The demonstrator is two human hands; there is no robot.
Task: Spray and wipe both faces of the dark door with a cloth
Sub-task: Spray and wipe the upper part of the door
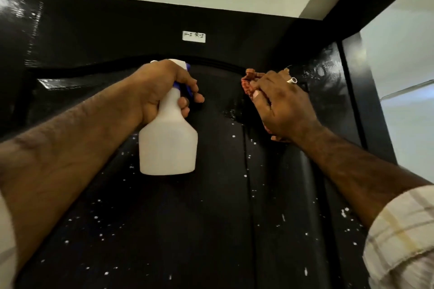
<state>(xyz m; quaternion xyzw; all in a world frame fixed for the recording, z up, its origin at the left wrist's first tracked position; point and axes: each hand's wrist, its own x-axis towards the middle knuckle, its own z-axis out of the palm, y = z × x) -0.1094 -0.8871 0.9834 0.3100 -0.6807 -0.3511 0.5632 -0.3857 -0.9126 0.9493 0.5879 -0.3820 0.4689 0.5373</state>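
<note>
Door [187,218] dark, droplet-speckled. Left hand [162,91] grips spray bottle [168,143] near door top; right hand [279,105] presses cloth [247,85] flat beside it.

free: door [178,230] lower face | blocked: spray bottle [168,145] centre (frame [141,30] above)

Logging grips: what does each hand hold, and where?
Left hand grips the spray bottle by its neck; right hand presses the cloth flat against the door.

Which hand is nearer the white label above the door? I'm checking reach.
Left. The left hand, gripping the spray bottle, is just below the white label; the right hand is lower right.
</note>
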